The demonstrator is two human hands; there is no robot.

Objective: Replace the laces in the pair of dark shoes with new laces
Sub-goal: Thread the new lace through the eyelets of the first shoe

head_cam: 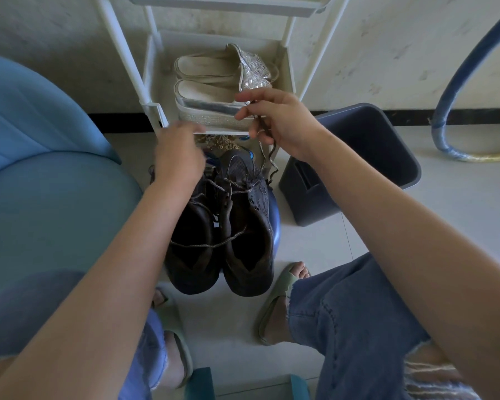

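At the far left is a blue seat [55, 183], and next to it the left hand [179, 157] hovers over the toe end of the left shoe [191, 255]. This hand is blurred, so I cannot tell whether its grip holds something or is empty. The pair of dark shoes stands side by side on the floor between the person's feet, in front of a white shoe rack [153, 111]. Loose grey laces lie across both openings. The right shoe [251, 226] is touching the left one. From its front part one lace [264, 151] rises up to the right hand [277, 119], which is lifted in front of the rack. The grip of this hand is closed on the lace, pinched between thumb and fingers, and the end hangs down below it. Farther right a dark bin [358, 157] lies tilted near the shoes. I judge that the step in hand is pulling the old lace out of the right shoe, so the task is at an early stage. The next move probably calls for holding the shoe steady with the left hand and drawing the lace free from the eyelets, one crossing at a time, without a knot.
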